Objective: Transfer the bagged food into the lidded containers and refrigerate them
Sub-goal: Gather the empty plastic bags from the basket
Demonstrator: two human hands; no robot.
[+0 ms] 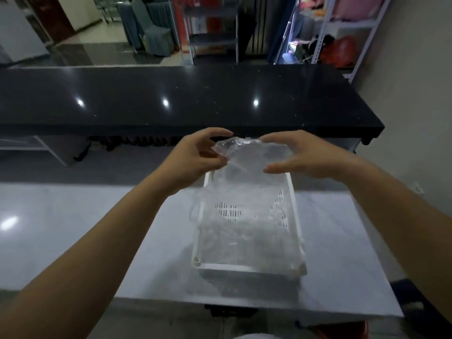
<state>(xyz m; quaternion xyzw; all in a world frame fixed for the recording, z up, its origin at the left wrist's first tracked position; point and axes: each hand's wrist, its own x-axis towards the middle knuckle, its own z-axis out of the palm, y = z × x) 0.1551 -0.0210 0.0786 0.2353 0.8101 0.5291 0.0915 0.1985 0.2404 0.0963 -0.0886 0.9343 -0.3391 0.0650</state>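
A clear plastic bag (pixel 244 192) hangs above a white perforated basket (pixel 247 267) on the pale grey table (pixel 97 228). My left hand (pixel 195 157) pinches the bag's top left edge between thumb and fingers. On the bag's top right side, my right hand (pixel 300 155) has its fingers curved over the plastic and its thumb stretched out below. The bag looks see-through, and I cannot tell what it holds. The bag's lower part drapes into the basket. No lidded container shows in the head view.
A long black glossy counter (pixel 171 99) runs across behind the table. Metal shelving with red and pink items (pixel 342 45) stands at the back right. Covered chairs (pixel 149 33) stand far back. The table's near edge lies just below the basket.
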